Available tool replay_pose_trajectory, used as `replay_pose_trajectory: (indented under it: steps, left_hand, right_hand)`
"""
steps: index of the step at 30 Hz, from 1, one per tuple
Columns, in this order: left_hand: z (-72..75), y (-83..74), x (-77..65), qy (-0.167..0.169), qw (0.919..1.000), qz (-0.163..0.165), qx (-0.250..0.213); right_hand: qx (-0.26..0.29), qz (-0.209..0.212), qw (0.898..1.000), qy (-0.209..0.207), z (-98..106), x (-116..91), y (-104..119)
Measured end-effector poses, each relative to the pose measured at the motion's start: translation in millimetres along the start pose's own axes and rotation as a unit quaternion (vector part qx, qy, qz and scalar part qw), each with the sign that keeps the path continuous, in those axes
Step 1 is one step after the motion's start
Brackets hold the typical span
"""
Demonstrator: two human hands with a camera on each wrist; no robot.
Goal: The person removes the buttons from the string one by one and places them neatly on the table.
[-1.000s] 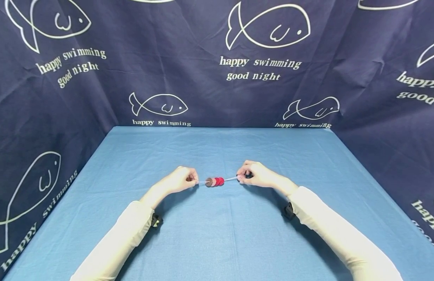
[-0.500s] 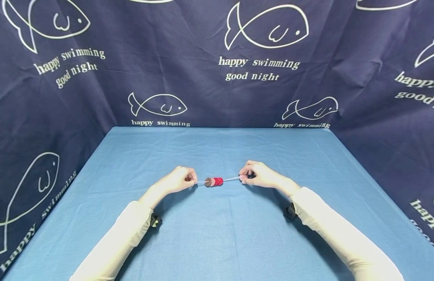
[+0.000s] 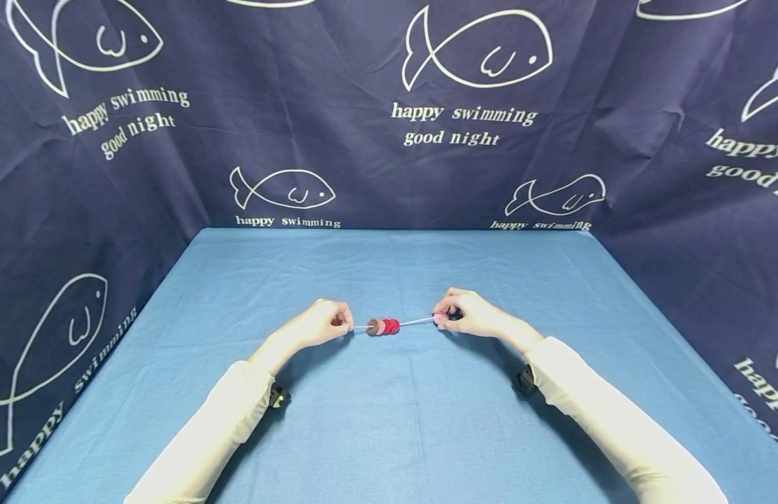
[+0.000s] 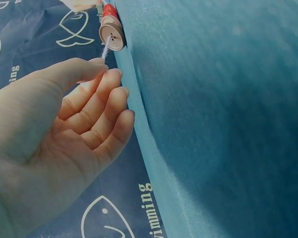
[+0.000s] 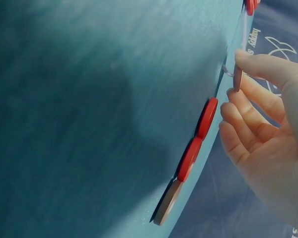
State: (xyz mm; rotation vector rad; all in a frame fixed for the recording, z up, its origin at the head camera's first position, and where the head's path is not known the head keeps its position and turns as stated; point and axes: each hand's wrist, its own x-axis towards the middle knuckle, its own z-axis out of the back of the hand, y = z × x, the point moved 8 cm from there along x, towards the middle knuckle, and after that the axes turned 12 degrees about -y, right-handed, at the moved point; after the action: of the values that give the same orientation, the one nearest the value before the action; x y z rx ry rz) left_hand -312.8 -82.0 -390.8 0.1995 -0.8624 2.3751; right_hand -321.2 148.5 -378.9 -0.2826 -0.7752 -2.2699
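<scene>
Thumb and fingertips of my left hand (image 3: 319, 322) pinch the end of a thin white cord (image 4: 106, 51). Threaded on this cord, just right of that hand, are a brown four-hole button (image 4: 111, 37), a pink button (image 3: 381, 327) and red buttons (image 3: 393, 325), pressed together in a row. The cord runs on, nearly straight, to my right hand (image 3: 470, 315). Between its thumb and fingers that hand pinches a pinkish button (image 5: 238, 77) by its edges. A short bit of cord shows on the button's far side in the right wrist view.
Two red buttons (image 5: 207, 119) and a brown button (image 5: 168, 203) lie in a line on the blue cloth (image 3: 389, 420) near the right hand; the head view does not show them. Navy curtains (image 3: 389, 182) with fish drawings stand behind and at both sides.
My right hand has shifted slightly rightward with its button, and the stretch of cord between it and the red buttons is a little longer. The left hand stays almost still.
</scene>
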Motion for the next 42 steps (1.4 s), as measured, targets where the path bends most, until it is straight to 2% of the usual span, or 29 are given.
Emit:
replay_pose_trajectory:
  steps: [11,20,42]
  left_hand:
    - [-1.1,0.3,0.2,0.002,1.0,-0.001,0.002]
    - [-1.3,-0.4,1.4,0.005,1.0,0.0,0.008]
    - [-1.0,1.6,-0.3,0.001,1.0,-0.001,0.001]
  right_hand:
    - [-0.004,-0.004,1.0,-0.012,4,-4,-5]
    - [-0.006,0.01,1.0,-0.029,10,-7,-6]
    - [-0.017,0.006,0.999,-0.027,15,-12,-13]
